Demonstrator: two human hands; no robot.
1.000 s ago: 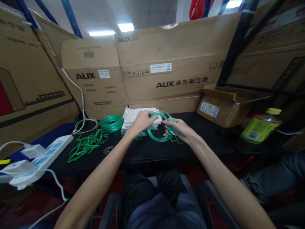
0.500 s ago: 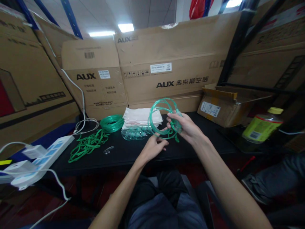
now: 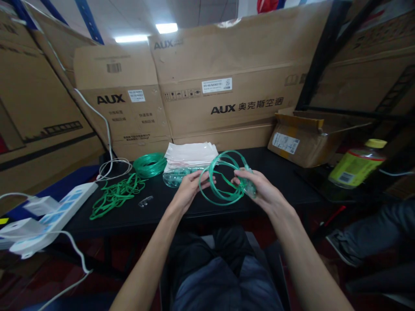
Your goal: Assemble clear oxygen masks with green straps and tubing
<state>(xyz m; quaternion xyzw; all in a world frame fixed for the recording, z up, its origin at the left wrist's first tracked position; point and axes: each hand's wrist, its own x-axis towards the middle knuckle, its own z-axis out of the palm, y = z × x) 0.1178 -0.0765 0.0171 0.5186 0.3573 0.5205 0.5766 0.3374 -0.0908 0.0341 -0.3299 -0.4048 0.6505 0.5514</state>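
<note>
A coil of green translucent tubing (image 3: 220, 183) hangs in the air over the front of the black table (image 3: 136, 214). My right hand (image 3: 259, 192) is closed on the coil's right side, where a clear mask piece is bunched in with the tubing. My left hand (image 3: 188, 188) pinches the left side of the same coil. Behind my hands lie a stack of white pouches (image 3: 191, 154) and a clear plastic mask (image 3: 177, 176).
A wound green tube coil (image 3: 149, 164) and loose green bands (image 3: 115, 194) lie at the table's left. A white power strip (image 3: 48, 220) with plugs sits at far left. Cardboard boxes (image 3: 227, 86) wall the back. A yellow-capped bottle (image 3: 356, 166) stands right. Another person's leg (image 3: 372, 242) shows at lower right.
My left hand let go, dropped toward the table edge, then came back up onto the coil's left side. My right hand lifted the coil and has lowered it again toward me.
</note>
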